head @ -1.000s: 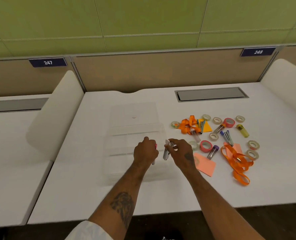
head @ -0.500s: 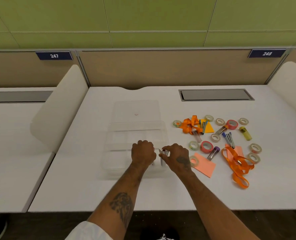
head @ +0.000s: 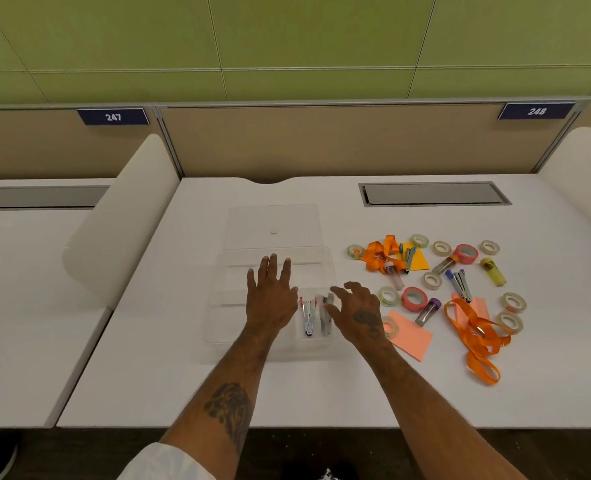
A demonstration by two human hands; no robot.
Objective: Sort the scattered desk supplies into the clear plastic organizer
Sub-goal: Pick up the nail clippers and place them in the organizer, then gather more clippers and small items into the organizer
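Desk: white table (head: 183, 375) below a green wall and a tan partition; we worked at its middle, closer to the near edge.
Organizer: the clear plastic organizer (head: 217, 299) sat mid-table, with its lid (head: 273, 220) lying flat just behind it toward the far edge.
Staplers: two small staplers (head: 308, 317) lay side by side in the organizer's near right compartment (the only pieces we could make out inside).
Left hand: our left hand (head: 271, 296) was spread over the organizer's middle, fingers straight and apart, holding nothing.
Right hand: our right hand (head: 356, 310) hovered at the organizer's right wall, fingers loosely bent and apart with nothing in them. We could not tell whether the fingertips touched the nearer stapler.
Loose supplies: toward the table's right edge lay tape rolls (head: 413, 299), orange lanyards (head: 477, 336), sticky notes (head: 413, 341), a blue stapler (head: 457, 283) and small tubes (head: 428, 311), all well apart from the organizer's walls.
Done: we judged the first staplers placed.
Left: nearly everything else, since the whole scatter on the right side was yet to be sorted and most compartments looked bare. We put the task at an early stage.
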